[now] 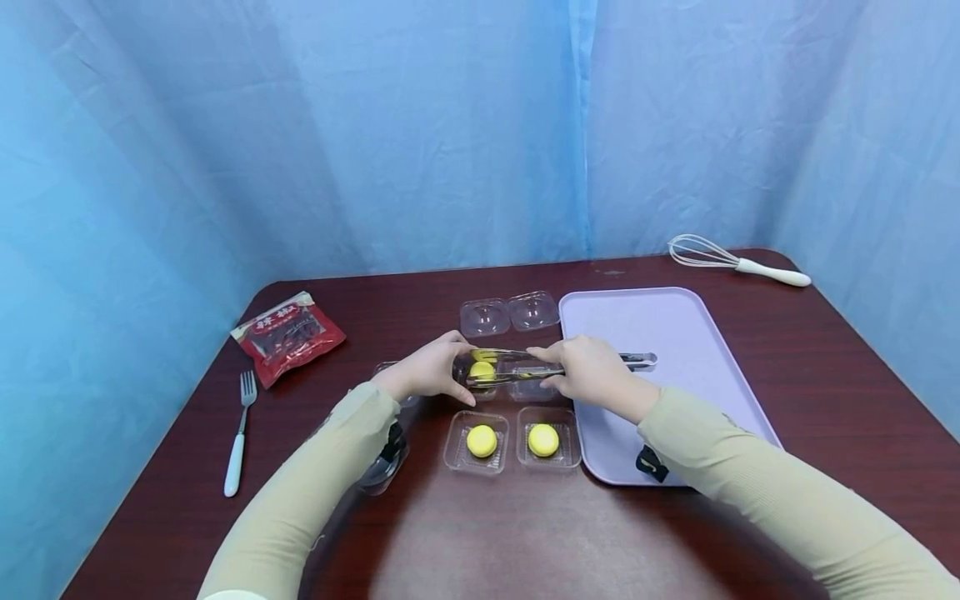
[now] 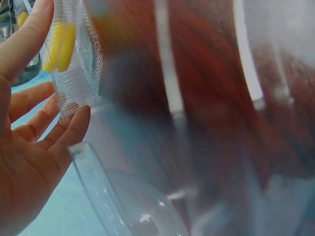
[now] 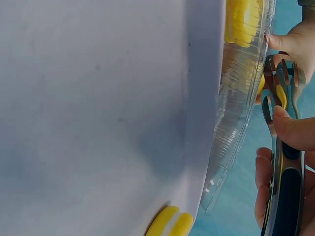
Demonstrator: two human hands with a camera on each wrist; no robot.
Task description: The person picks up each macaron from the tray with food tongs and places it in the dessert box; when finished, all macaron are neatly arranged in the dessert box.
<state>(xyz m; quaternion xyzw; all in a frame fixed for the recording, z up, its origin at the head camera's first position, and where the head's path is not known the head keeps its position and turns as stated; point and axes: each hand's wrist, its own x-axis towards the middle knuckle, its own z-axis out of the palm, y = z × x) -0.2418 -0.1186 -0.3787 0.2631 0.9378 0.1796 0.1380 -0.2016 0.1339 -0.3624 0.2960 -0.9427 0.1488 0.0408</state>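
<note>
In my right hand [image 1: 596,375] is a pair of metal tongs [image 3: 285,162] with dark handle grips, thumb on one arm and fingers at the other. The tongs' slotted ends reach left over a clear plastic container [image 2: 81,88], one on each side of a yellow macaron [image 1: 482,372] inside it. My left hand [image 1: 431,371] spans that container's left side, thumb at the near edge and fingers at the far edge, holding it. Closer to me, two more macarons, one left [image 1: 482,442] and one right [image 1: 543,440], sit in clear compartments.
A lilac tray [image 1: 675,333] lies on the right, with a yellow macaron [image 3: 170,222] on it. Clear domed lids [image 1: 483,318] stand behind the containers. A whisk [image 1: 750,265] lies back right; a red food packet [image 1: 291,337] and a fork [image 1: 238,442] lie left.
</note>
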